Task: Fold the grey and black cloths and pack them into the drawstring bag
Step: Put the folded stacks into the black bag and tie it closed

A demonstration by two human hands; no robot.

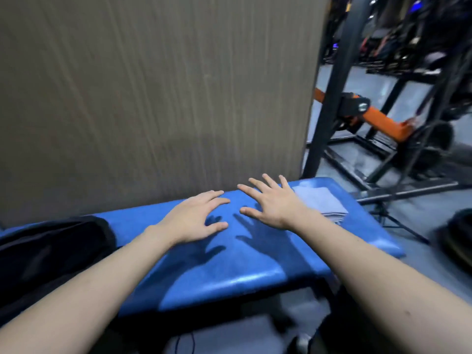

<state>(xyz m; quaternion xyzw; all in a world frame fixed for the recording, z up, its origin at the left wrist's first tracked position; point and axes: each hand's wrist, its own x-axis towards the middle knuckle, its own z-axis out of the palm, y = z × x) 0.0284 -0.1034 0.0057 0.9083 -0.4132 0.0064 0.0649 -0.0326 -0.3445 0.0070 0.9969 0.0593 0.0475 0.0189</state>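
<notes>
Both hands are empty. The left hand is spread with its fingers loosely extended, low over the padded blue vinyl bench top; whether the fingertips touch the surface cannot be told. The right hand is spread wide, fingers straight, and casts a separate shadow on the bench, so it appears to be held above the surface. The 2 hands lie near each other over the middle of the bench, apart, with bare vinyl between them.

The flat, pale grey folded cloth stack lies on the far right end of the bench, just beside the right wrist. A bulky black fabric mass occupies the left end of the bench, near the left forearm. Blur prevents telling whether it is the black cloth, the drawstring bag or both.

Step in hand, as judged: the start or a pause between folds. Nothing is gripped, and the bench centre is free as a working area.

Next move, as judged:
1. Reach the right hand to the grey stack.
2. Pinch 1 layer at its near edge so that only 1 cloth lifts.
3. Draw it to the bench centre for folding.

Behind the bench stands a tall brown grained panel; black and orange metal framework stands at the right.
</notes>
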